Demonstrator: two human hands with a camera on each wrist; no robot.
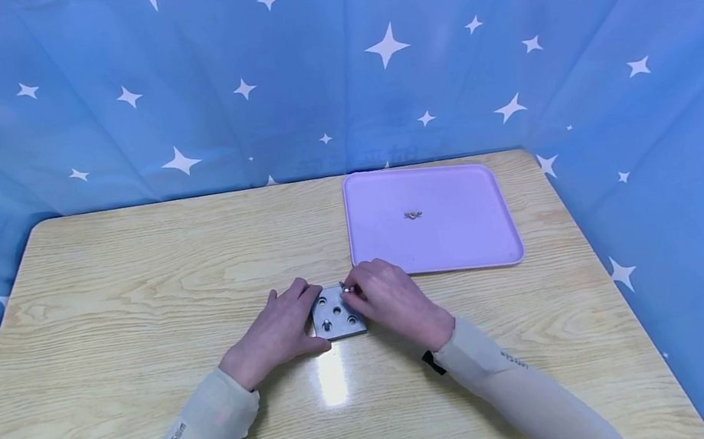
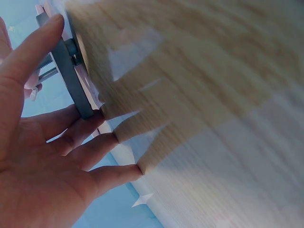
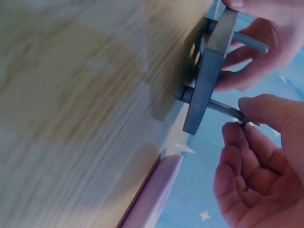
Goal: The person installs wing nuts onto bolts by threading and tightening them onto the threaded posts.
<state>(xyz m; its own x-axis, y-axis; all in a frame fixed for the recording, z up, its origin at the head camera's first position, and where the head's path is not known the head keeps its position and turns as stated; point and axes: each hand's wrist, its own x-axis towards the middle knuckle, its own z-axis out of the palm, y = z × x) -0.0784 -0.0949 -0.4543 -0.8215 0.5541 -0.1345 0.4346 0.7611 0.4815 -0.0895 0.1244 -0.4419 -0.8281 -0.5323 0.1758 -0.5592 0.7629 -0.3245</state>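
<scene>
A grey metal plate [image 1: 339, 324] with several holes lies at mid-table, raised slightly on the bolt heads beneath it. My left hand [image 1: 282, 326] grips its left side, thumb at the near edge and fingertips at the far corner. One threaded bolt [image 3: 251, 42] sticks up through the near-left hole, its top bare. Another bolt [image 3: 221, 108] rises from the far-right hole. At that bolt's tip, my right hand [image 1: 393, 296] pinches a small wing nut [image 2: 33, 93] between thumb and index finger. The fingertips hide much of the nut.
Behind and to the right is a lilac tray [image 1: 467, 239], its near-left corner close to my right hand. Small wing nuts [image 1: 413, 215] lie together on it. A blue star-patterned curtain [image 1: 325, 61] borders the wooden table [image 1: 160, 283] at the back and sides.
</scene>
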